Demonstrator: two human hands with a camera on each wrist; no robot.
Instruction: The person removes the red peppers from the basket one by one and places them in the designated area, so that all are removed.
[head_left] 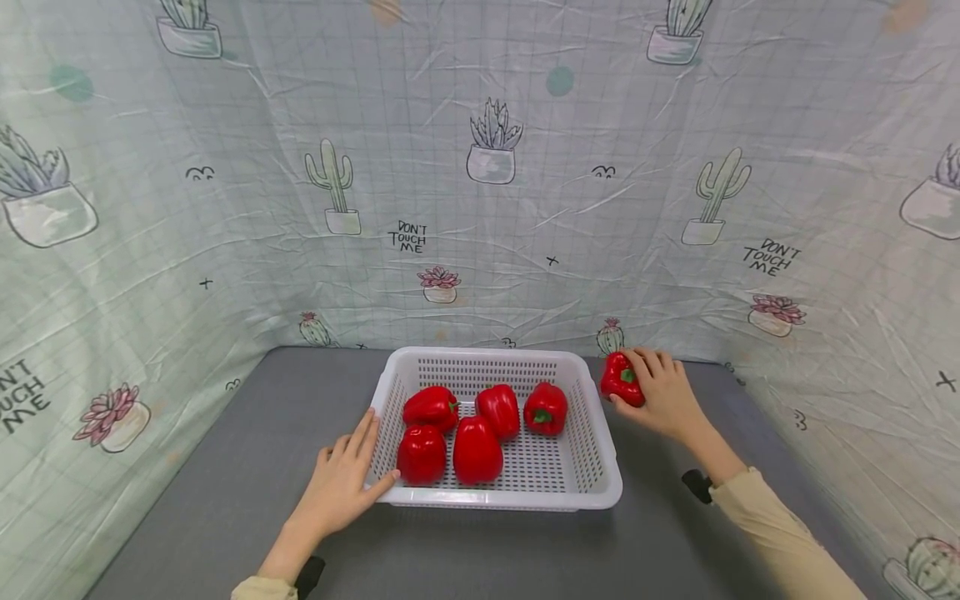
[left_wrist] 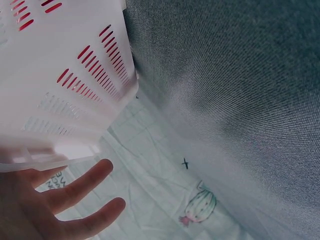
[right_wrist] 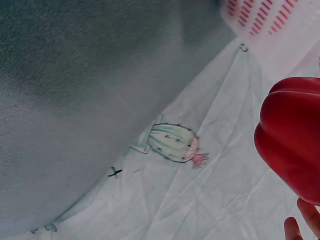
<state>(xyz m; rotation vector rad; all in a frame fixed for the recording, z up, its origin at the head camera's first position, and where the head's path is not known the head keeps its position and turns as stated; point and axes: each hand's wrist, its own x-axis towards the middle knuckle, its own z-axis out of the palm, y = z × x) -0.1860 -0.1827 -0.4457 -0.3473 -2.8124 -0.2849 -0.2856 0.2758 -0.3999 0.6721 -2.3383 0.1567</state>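
Note:
A white slotted plastic basket point(head_left: 502, 498) stands on the table with several red bell peppers inside, one of them a pepper point(head_left: 477, 454) near the front. My left hand point(head_left: 339, 485) rests against the basket's left rim, fingers and thumb spread; in the left wrist view its fingertips point(left_wrist: 102, 170) reach out straight by the rim. To the right of the basket, my right hand point(head_left: 666, 400) grips another red bell pepper point(head_left: 611, 379), its green stem showing. The right wrist view shows this held pepper large at the right edge, with only two fingertips visible below it.
The grey tabletop point(head_left: 225, 500) extends around the basket. A pale sheet printed with cacti point(head_left: 525, 233) hangs behind the table and along both sides, close to the basket's back edge.

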